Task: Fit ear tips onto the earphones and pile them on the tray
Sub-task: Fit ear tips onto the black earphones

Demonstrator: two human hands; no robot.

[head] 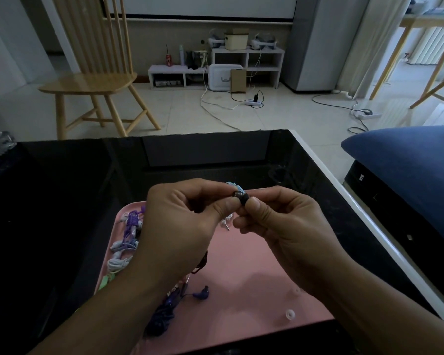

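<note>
Above the pink tray, my left hand and my right hand meet fingertip to fingertip. Between them they pinch a dark brown earbud; whether an ear tip sits on it is too small to tell. Its dark cable hangs down below my left palm. A light blue coiled earphone peeks out just behind the fingers. Bundled purple and white earphones lie along the tray's left side. A dark purple earphone lies at the tray's front. Two clear ear tips rest loose at the front right.
The tray sits on a glossy black table with a white right edge. A blue cushion lies to the right. A wooden chair stands beyond the table on the tiled floor, with cables and low shelves further back.
</note>
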